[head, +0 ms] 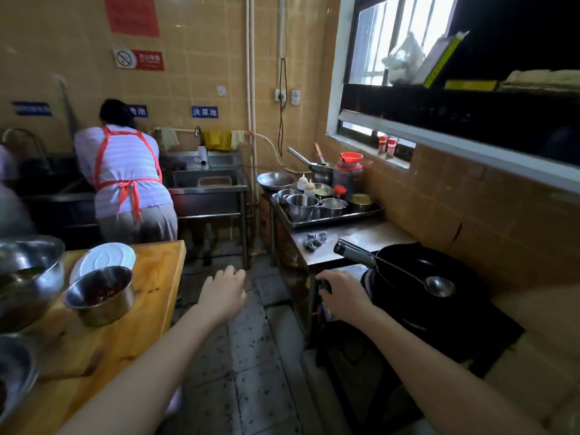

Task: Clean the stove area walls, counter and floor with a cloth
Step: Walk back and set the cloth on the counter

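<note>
L hand point(224, 293) loose, empty — R hand point(342, 297) round dark handle point(325, 286)

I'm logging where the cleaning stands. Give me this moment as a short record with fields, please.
left hand: holds nothing, fingers loosely curled, above the floor
right hand: at the stove front edge, fingers on a dark part; grip unclear
cloth: grey, crumpled on the steel counter, untouched
wok: black, on the stove, ladle lying in it
tray: holds steel cups, behind the cloth
other person: bent over the sink
</note>
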`<state>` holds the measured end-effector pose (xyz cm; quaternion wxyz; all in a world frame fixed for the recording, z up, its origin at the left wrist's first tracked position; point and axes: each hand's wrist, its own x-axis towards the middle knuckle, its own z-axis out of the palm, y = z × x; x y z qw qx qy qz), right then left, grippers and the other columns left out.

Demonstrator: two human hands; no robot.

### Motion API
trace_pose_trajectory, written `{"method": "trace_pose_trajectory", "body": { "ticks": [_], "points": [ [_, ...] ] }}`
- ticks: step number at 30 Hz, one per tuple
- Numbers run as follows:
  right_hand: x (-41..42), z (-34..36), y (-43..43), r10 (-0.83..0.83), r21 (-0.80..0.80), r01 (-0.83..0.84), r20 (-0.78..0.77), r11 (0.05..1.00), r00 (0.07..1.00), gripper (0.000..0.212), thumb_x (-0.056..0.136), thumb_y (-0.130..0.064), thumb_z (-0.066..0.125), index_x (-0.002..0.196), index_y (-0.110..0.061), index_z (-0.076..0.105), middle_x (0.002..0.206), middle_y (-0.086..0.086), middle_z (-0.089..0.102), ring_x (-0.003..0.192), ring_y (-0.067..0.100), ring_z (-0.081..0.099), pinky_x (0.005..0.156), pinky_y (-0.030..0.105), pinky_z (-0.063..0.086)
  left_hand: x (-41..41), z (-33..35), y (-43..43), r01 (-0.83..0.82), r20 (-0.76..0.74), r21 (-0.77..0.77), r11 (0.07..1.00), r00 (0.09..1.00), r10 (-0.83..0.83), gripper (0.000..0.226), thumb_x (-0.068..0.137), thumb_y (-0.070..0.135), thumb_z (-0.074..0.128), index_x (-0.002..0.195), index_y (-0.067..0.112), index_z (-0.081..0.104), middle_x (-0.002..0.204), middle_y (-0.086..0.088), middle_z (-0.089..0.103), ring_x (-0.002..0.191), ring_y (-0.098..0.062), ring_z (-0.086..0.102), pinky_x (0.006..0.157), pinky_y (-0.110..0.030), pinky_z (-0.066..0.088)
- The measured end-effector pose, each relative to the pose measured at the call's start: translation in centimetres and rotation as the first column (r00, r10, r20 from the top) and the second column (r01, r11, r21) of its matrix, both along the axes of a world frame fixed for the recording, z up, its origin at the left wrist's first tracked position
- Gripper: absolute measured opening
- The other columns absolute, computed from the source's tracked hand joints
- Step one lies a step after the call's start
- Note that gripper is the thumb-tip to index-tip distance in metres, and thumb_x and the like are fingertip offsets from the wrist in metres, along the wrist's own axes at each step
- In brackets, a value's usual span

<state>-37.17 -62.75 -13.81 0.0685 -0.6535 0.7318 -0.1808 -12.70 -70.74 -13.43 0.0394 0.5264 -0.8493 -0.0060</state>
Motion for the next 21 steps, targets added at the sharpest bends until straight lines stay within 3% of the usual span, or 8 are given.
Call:
{"method": "trace_pose_trajectory", "body": {
  "ticks": [5,12,21],
  "points": [
    [-0.6,-1.3,-7.7,0.006,0.067,-0.009,0.036,0.998,0.999,0.034,0.091,-0.021,0.049,0.125,-0.021,0.054,0.120,0.006,0.055,0.115,0.028,0.048,0.095,0.039,0.042,-0.1,-1.6,-4.9,-0.055,0.007,0.036,0.998,0.998,0.055,0.028,0.096,0.023,0.040,0.122,0.018,0.048,0.125,-0.005,0.047,0.117,-0.026,0.046,0.097,-0.039,0.040],
    [-0.2,-0.3,-20.1,0.229,-0.027,-0.229,-0.012,0.973,0.973,0.038,0.092,-0.022,0.049,0.130,-0.019,0.051,0.126,0.007,0.054,0.119,0.029,0.046,0.099,0.039,0.038,-1.8,-1.4,-13.8,-0.165,-0.094,0.012,0.986,0.982,0.166,0.032,0.095,0.024,0.042,0.126,0.021,0.048,0.129,-0.003,0.047,0.119,-0.023,0.046,0.100,-0.039,0.041],
    [-3.0,-3.7,-28.4,0.201,0.091,-0.205,0.044,0.975,0.979,0.038,0.092,-0.022,0.050,0.130,-0.019,0.050,0.127,0.008,0.053,0.120,0.029,0.046,0.097,0.039,0.039,-2.3,-4.5,-22.1,-0.236,-0.069,0.071,0.969,0.968,0.241,0.030,0.095,0.026,0.041,0.125,0.024,0.047,0.128,-0.002,0.047,0.116,-0.023,0.046,0.092,-0.036,0.040]
  ]
}}
